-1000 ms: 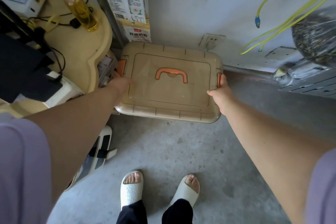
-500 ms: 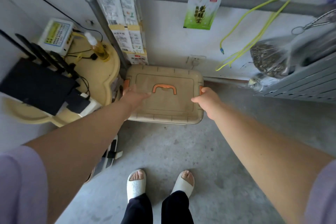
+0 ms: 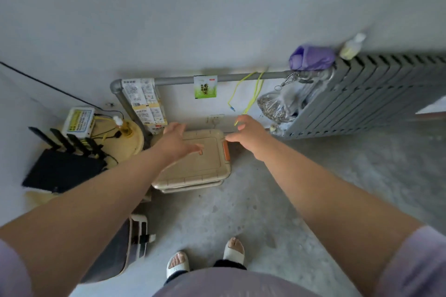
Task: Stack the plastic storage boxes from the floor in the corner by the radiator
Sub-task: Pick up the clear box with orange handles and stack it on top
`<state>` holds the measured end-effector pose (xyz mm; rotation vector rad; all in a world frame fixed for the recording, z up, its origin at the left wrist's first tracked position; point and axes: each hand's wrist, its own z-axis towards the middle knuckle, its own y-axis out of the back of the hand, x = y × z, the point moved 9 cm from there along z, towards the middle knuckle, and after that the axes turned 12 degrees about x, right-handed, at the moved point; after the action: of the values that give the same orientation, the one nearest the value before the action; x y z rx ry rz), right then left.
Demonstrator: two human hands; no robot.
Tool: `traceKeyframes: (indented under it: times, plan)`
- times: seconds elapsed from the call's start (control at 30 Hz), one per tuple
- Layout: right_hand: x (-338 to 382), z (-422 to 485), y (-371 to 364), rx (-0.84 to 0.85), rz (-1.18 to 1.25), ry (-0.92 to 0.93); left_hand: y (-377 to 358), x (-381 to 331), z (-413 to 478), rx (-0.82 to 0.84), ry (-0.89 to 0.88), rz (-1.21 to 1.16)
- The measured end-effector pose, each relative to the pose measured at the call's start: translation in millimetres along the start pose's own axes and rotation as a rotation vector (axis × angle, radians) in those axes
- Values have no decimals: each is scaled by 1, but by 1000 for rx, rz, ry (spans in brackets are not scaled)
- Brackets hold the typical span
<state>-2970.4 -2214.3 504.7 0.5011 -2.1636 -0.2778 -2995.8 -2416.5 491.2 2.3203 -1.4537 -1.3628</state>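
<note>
A beige plastic storage box point(image 3: 205, 166) with an orange side latch sits in the corner on top of another beige box whose lid edge point(image 3: 193, 189) shows just beneath it. My left hand point(image 3: 177, 138) hovers above the lid with fingers spread and relaxed, hiding the orange handle. My right hand point(image 3: 246, 129) floats beyond the box's right rim, fingers loose, holding nothing. Neither hand touches the box.
A grey radiator point(image 3: 362, 101) stands to the right with a bag of seeds point(image 3: 275, 108) hanging by it. A grey pipe point(image 3: 183, 79) runs along the wall. At left are a yellow stand point(image 3: 130, 144), a black router point(image 3: 62, 171) and an oil bottle point(image 3: 124, 126). Bare concrete floor point(image 3: 253, 212) lies in front.
Both hands let go of the box's sides and lifted off it. The view pulled back and upward, so the box looks smaller and the radiator top came into sight.
</note>
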Motion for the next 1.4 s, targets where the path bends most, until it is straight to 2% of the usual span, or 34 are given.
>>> traceKeyframes:
  times: [0.23,0.43,0.73,1.07,1.1,1.27,1.33,1.4]
  plan:
    - [-4,-110,56,-109,61,-11,-9,-103,-40,128,-234,297]
    - [-63,-205,117,-317,247,-74,-77,-204,-56,274,-391,477]
    - [-207,-348,226,-582,440,-160,-239,-359,-93,387,-607,714]
    - [-387,-524,378,-827,438,-324,-486,-530,-129,497,-700,805]
    - [-422,-553,406,-865,457,-364,-536,-561,-131,537,-718,821]
    - [-470,-578,450,-896,495,-389,-590,-606,-124,556,-754,852]
    - [-516,-588,489,-965,529,-431,-646,-648,-100,609,-772,874]
    - [-536,-593,503,-969,529,-464,-663,-668,-97,627,-790,873]
